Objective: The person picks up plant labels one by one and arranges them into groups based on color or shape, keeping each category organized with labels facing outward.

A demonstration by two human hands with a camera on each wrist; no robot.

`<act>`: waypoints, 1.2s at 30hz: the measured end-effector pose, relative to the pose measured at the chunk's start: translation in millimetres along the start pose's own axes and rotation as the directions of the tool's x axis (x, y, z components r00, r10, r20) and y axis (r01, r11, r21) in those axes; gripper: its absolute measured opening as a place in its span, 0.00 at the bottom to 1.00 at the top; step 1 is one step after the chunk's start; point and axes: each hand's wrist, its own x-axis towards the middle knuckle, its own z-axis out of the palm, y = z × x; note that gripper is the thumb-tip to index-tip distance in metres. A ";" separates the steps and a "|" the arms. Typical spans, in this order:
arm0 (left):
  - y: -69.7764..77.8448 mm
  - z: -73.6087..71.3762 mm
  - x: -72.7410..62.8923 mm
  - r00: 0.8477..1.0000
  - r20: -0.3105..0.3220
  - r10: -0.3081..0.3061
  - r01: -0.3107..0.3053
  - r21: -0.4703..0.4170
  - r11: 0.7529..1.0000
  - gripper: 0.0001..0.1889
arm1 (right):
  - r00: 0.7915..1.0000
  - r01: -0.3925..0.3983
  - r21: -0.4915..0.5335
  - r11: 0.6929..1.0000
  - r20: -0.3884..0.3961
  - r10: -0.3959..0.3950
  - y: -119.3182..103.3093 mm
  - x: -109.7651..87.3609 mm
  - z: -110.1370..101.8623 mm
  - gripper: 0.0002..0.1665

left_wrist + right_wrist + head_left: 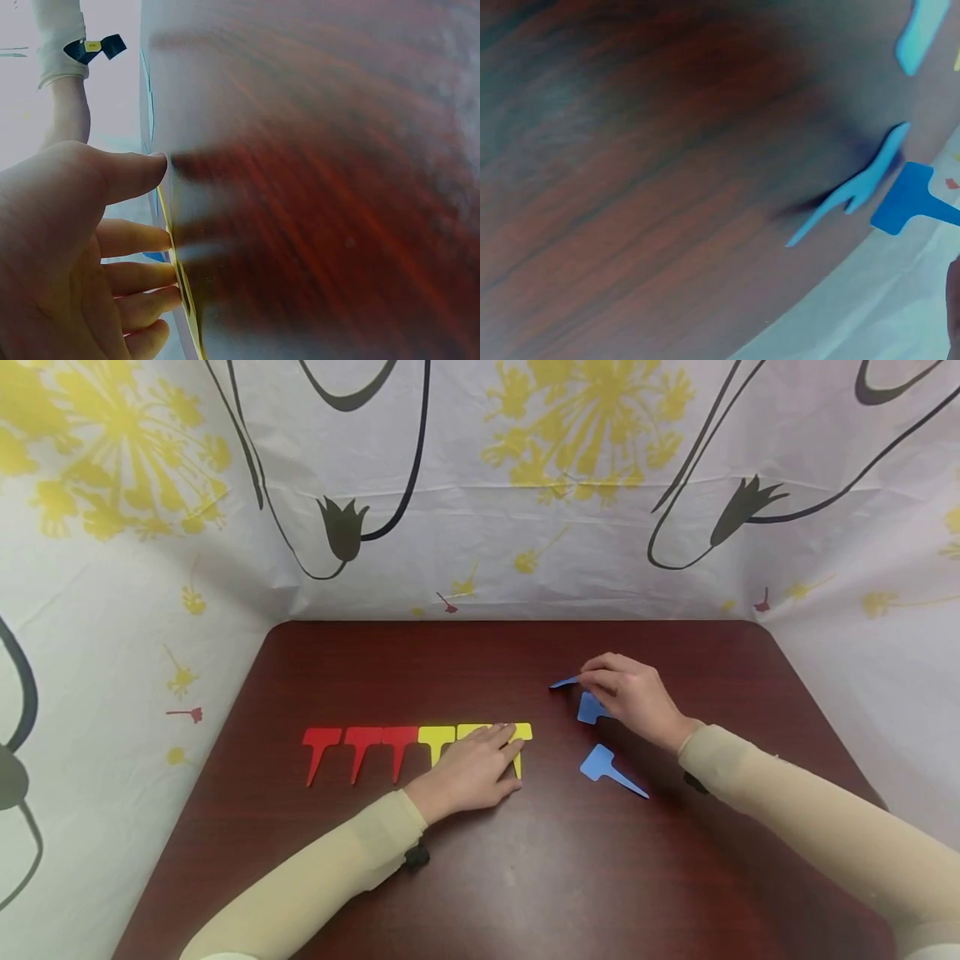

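Note:
My right hand (633,697) pinches a blue T-shaped plant label (565,682) at the back right of the table. In the right wrist view this blue label (906,199) hangs above the surface, its broad head outward. Below that hand lies a second blue label (590,708), partly covered by it; a third (597,762) lies nearer the front. My left hand (472,772) rests with fingers extended over the row of yellow labels (437,737), hiding part of them. In the left wrist view its fingertips touch a yellow label edge (186,292).
Three red labels (364,739) continue the row leftward, heads toward the back and points toward the front. The dark wood table (510,885) has rounded back corners. A patterned white cloth (495,543) hangs behind it and along both sides.

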 end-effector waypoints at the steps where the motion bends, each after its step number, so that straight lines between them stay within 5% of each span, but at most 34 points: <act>1: 0.0 -0.1 -0.2 1.000 0.000 0.001 -0.001 0.000 1.000 0.35 | 1.000 -0.002 0.002 1.000 -0.011 0.002 -1.4 1.4 -0.8 0.17; 14: -1.0 0.2 -1.4 1.000 -0.016 0.001 -0.001 -0.012 1.000 0.35 | 0.999 0.037 0.011 0.999 -0.020 -0.037 -35.8 8.8 -6.5 0.19; 36: 1.6 -0.6 -0.9 0.999 -0.038 0.016 -0.017 -0.010 1.000 0.35 | 0.988 0.120 0.046 0.992 0.088 -0.123 -60.1 -23.3 10.8 0.14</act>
